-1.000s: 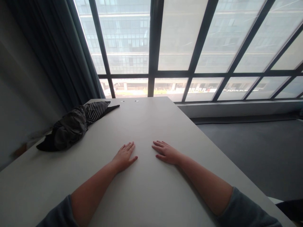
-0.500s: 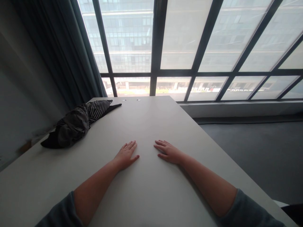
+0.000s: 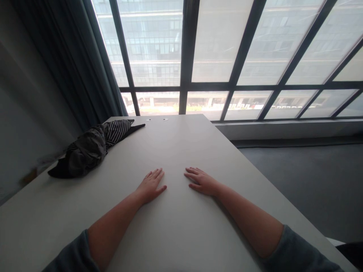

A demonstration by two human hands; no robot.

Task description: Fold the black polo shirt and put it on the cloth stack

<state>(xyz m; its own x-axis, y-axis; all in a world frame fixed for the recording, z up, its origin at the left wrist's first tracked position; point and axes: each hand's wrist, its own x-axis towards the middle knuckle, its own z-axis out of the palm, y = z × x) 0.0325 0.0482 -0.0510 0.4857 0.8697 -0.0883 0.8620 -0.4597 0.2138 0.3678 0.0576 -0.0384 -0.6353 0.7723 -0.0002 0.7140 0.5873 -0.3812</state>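
My left hand (image 3: pixel 151 186) lies flat on the white table (image 3: pixel 176 223), palm down, with its thumb held apart and nothing in it. Across a small gap, my right hand (image 3: pixel 202 182) rests the same way, fingers stretched toward the left one. The two hands do not touch. Beyond my left hand, along the table's left side, lies a crumpled bundle of dark cloth (image 3: pixel 89 149), partly black and grey. One part of it has white stripes (image 3: pixel 117 130). Neither hand reaches it.
Two small round fittings (image 3: pixel 165 119) sit near the table's far edge. A dark curtain (image 3: pixel 70 56) hangs at the left beside large framed windows (image 3: pixel 210 45). Grey floor (image 3: pixel 297 177) lies past the table's right edge. A dark object (image 3: pixel 350 254) shows at the lower right.
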